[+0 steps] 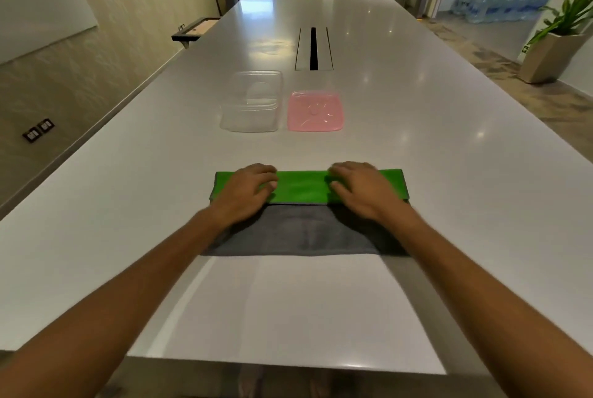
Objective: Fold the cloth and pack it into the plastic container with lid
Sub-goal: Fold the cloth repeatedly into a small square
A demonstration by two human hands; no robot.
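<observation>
The left hand [248, 193] and right hand [359, 190] lie flat, fingers spread, gripping nothing, pressing the cloth [301, 187] on the table [417, 140] so its green fold stays, while the container [252, 102] and pink lid [315, 111] wait just beyond

Both hands are covering parts of the cloth [301, 187], while the forearms are hiding its near corners and running off the frame.

Two bare arms reach forward

The left hand [248, 190] and right hand [359, 189] lie palm down, side by side but apart, fingers curled a little.
</observation>
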